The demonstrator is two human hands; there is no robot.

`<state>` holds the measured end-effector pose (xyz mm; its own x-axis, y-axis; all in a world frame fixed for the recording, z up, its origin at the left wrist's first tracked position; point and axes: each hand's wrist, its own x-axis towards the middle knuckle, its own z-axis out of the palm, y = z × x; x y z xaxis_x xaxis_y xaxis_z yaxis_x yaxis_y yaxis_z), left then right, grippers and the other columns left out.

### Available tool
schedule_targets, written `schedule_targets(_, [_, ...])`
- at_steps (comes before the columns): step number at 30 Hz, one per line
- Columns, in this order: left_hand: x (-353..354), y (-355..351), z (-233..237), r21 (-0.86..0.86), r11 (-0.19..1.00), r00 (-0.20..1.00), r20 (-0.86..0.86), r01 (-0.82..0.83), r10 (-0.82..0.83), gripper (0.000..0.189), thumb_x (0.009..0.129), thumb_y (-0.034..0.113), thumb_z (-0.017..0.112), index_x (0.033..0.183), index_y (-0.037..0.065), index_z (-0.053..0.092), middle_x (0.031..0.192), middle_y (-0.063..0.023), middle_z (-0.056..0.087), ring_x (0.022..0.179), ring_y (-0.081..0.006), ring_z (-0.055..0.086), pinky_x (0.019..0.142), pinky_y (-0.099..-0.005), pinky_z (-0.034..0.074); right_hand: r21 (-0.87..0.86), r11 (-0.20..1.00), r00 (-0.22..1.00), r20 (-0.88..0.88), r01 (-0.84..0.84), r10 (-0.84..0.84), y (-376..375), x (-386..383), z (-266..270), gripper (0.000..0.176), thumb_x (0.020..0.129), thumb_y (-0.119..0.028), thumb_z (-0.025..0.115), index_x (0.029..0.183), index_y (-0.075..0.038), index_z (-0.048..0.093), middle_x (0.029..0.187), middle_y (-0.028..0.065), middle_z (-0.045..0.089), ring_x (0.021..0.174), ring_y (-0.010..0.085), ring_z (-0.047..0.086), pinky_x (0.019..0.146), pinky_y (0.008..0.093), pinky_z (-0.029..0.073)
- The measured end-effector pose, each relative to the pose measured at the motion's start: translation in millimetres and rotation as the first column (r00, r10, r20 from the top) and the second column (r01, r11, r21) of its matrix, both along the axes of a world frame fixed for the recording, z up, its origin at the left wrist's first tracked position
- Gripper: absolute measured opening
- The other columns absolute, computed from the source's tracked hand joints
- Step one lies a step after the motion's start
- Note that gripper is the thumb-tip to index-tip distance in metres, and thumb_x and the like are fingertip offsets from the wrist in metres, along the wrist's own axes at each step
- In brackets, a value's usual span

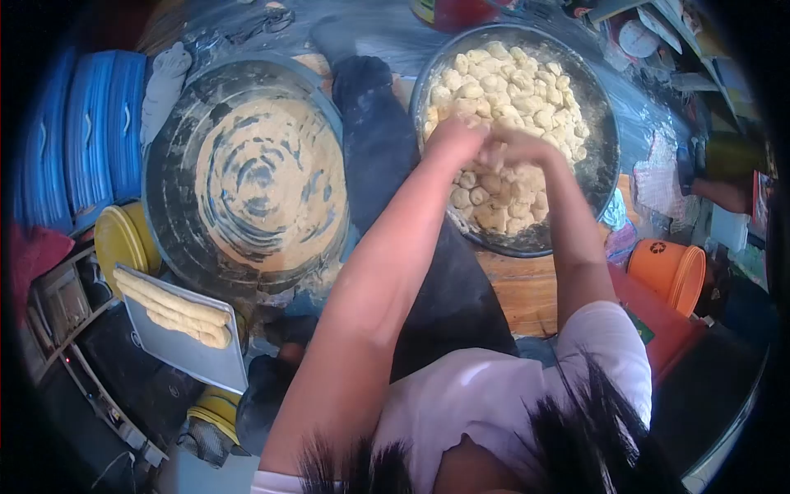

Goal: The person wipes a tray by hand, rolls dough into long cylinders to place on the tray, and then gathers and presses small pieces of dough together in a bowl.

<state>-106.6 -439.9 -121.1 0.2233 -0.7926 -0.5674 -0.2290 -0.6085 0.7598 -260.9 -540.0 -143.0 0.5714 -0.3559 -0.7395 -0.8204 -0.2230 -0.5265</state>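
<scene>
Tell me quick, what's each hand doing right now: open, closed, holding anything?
Left hand: curled against the right one above the pan of dough pieces; grip cannot be told.
Right hand: curled against the left; grip cannot be told.

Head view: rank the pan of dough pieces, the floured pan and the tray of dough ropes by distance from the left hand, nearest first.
1. Pan of dough pieces: upper right, directly under the left hand.
2. Floured pan: to the left, mid-frame.
3. Tray of dough ropes: lower left, clearly farthest.

Small pale dough balls [510,90] lie heaped in a round, dark, flour-dusted pan [602,165].
</scene>
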Motion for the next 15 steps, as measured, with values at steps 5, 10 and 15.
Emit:
schedule_targets(5, [-0.8,1.1,-7.7,-0.007,1.0,0.999,-0.031,-0.02,0.02,0.055,0.077,0.04,0.06,0.111,-0.003,0.055,0.101,-0.0216,0.061,0.095,-0.0295,0.06,0.084,-0.0342,0.044,-0.243,0.78,0.81,0.294,0.576,-0.507,-100.5,30.6,-46.8,0.077,0.067,-0.052,0.065,0.125,-0.006,0.048,0.123,0.0191,0.05,0.103,0.0287,0.056,0.085,0.0358,0.046])
schedule_targets(10, [-2.0,-4.7,-5.8,0.046,0.999,0.995,0.103,-0.01,0.005,0.054,0.077,0.04,0.06,0.109,-0.003,0.057,0.101,-0.0235,0.061,0.097,-0.0306,0.059,0.085,-0.0349,0.044,-0.737,0.648,0.901,-0.13,0.192,-0.415,-60.6,105.4,-75.1,0.081,0.074,-0.061,0.052,0.136,-0.012,0.034,0.141,0.0237,0.024,0.13,0.0346,0.025,0.102,0.056,0.022])
schedule_targets(15, [8.4,-7.3,10.3,0.082,0.995,0.997,0.039,0.055,-0.059,0.059,0.077,0.04,0.057,0.114,-0.004,0.052,0.111,-0.0245,0.057,0.105,-0.0338,0.055,0.09,-0.0377,0.041,-0.691,0.723,0.992,-0.081,0.016,-0.099,-35.7,57.6,-90.0,0.074,0.075,-0.065,0.045,0.132,-0.018,0.038,0.138,0.02,0.03,0.127,0.0337,0.031,0.101,0.054,0.023])
